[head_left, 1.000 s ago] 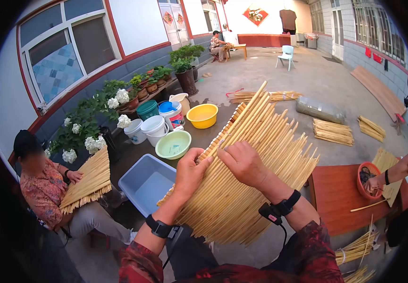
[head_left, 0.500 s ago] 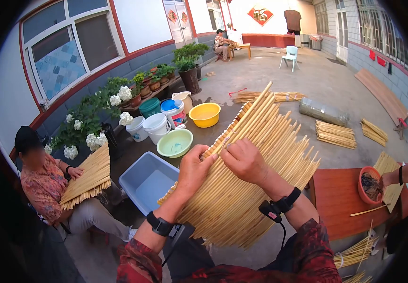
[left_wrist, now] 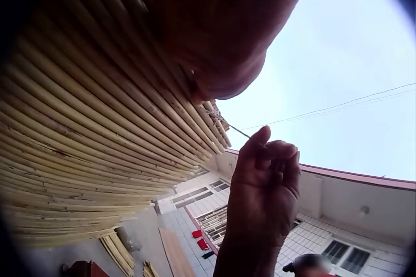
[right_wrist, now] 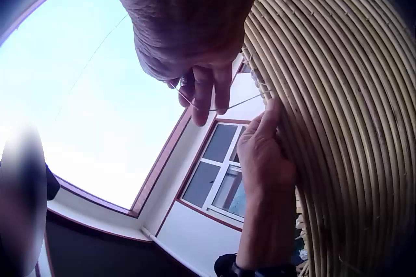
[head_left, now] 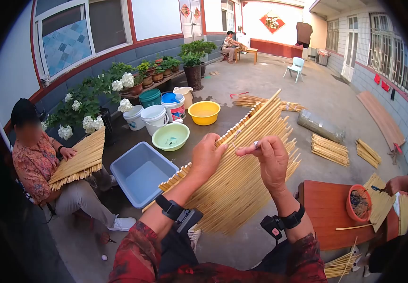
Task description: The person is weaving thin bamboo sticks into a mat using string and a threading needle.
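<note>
A mat of straw-coloured stalks (head_left: 232, 203), bound along one end with cord, slants across in front of me. My left hand (head_left: 207, 153) grips its bound edge, thumb on the top stalks. Just right of that edge my right hand (head_left: 272, 158) is raised, pinching a thin cord (right_wrist: 246, 101). The cord runs taut from the mat's edge to the right fingers, and in the left wrist view it shows as a short dark line (left_wrist: 239, 132). A ring (right_wrist: 187, 81) shows on a right finger in the right wrist view.
Left, a seated person holds a similar stalk panel (head_left: 82, 158). A blue-grey tub (head_left: 142, 200), green basin (head_left: 171, 137) and yellow basin (head_left: 204, 115) stand beyond. At right are a red-brown table (head_left: 322, 221), an orange bowl (head_left: 358, 217), and another person's hand (head_left: 395, 185). Stalk bundles (head_left: 329, 150) lie behind.
My right hand has lifted off the mat and moved right, turning palm inward and drawing the cord out. The left hand has shifted slightly up along the edge. The view has tilted a little.
</note>
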Demonstrator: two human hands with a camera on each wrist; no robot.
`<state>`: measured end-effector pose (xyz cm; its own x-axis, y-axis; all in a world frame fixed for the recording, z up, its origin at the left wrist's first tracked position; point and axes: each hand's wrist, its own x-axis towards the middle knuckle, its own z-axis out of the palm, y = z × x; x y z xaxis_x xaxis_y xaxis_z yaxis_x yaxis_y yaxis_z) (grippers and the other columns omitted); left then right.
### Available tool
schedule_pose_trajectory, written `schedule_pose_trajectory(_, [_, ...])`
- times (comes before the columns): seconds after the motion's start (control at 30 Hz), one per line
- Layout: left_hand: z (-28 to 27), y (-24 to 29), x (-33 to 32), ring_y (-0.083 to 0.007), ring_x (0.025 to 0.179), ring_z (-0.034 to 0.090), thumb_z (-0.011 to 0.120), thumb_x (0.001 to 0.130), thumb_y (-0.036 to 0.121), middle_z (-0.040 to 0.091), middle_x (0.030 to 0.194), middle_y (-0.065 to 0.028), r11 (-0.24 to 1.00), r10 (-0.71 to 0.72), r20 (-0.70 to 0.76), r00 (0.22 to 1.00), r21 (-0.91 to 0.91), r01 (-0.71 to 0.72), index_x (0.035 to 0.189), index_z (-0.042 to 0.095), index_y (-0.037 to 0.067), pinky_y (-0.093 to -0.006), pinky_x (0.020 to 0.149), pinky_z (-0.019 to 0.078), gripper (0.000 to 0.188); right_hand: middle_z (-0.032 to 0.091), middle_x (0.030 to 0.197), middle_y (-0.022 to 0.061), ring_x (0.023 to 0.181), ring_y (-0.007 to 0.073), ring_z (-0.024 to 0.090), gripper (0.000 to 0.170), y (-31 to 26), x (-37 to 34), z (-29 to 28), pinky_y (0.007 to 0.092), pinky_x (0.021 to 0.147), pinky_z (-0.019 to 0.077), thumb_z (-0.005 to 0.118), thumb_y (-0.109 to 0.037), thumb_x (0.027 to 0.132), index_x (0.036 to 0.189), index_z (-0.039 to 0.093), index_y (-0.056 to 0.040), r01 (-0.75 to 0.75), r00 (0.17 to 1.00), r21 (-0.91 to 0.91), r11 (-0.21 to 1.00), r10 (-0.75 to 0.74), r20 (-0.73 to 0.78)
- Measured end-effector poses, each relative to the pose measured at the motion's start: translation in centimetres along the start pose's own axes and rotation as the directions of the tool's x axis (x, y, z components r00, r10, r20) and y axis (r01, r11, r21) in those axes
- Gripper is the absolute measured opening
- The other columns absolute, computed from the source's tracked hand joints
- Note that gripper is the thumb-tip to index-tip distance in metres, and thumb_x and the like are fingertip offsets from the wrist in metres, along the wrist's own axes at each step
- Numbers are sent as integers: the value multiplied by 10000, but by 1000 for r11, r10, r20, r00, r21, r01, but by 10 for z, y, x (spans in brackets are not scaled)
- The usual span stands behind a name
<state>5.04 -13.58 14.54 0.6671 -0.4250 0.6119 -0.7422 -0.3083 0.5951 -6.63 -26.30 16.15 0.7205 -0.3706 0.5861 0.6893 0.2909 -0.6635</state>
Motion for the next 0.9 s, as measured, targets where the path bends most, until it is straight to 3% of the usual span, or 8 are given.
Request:
schedule_pose_trajectory(0.13, [16,-13,-9,-341,893,581,673,807,176,596,952,-142,986,115,-55,992,126,-107,979,555,23,-431,743,477,258,435,666,-18,475,47,301,178,-8,-17,-9,227,485,355,531,-211,972,880,516,-59,-395,918,-176,901,381,-112])
schedule_pose_trajectory(0.23, [28,-33,-20,-320,833,576,697,773,135,570,879,-129,971,186,-131,974,174,-162,960,550,32,-413,706,464,259,425,640,-23,461,44,310,153,-65,-81,-68,215,442,287,560,-181,949,871,534,-51,-561,809,-157,812,500,-308])
schedule_pose_trajectory(0.33, [37,-42,-36,-312,848,562,698,752,105,551,871,-117,965,204,-78,976,182,-187,949,535,39,-412,700,458,264,436,657,-26,438,29,291,135,-154,-182,-160,176,375,224,548,-193,952,885,516,-80,-452,692,-110,885,270,-670])
schedule_pose_trajectory(0.4, [49,-38,-50,-311,841,559,699,747,97,546,870,-113,957,249,-32,968,163,-240,948,530,41,-410,694,457,269,430,660,-38,426,24,286,148,-209,-266,-226,180,349,202,537,-243,956,894,523,-109,-335,460,-229,914,-54,-886])
schedule_pose_trajectory(0.43, [55,-34,-56,-307,837,557,702,739,93,541,868,-108,931,320,6,947,185,-315,946,523,42,-405,694,457,278,426,659,-42,423,22,285,158,-229,-304,-256,183,342,198,534,-260,957,894,525,-115,-312,283,-294,903,-207,-936])
schedule_pose_trajectory(0.53, [66,-35,-75,-297,831,555,705,726,89,537,868,-103,906,375,64,925,186,-380,951,514,43,-396,696,458,299,416,652,-51,421,16,285,170,-208,-298,-225,181,337,190,542,-277,953,908,533,-113,-415,162,-402,816,-369,-915])
schedule_pose_trajectory(0.7, [78,-36,-100,-261,793,536,704,705,115,512,837,-82,907,396,62,916,127,-401,936,520,53,-364,675,447,302,376,595,-74,444,22,299,111,-80,-189,-75,196,384,224,616,-163,911,945,578,-64,-711,593,-192,676,430,-681])
schedule_pose_trajectory(0.9, [87,-24,-128,-281,800,565,713,693,83,556,867,-100,896,433,201,879,9,-444,975,533,33,-380,692,465,338,365,591,-53,448,60,343,307,21,-176,-70,230,401,292,607,-147,913,1185,529,-27,-771,474,60,633,635,-611])
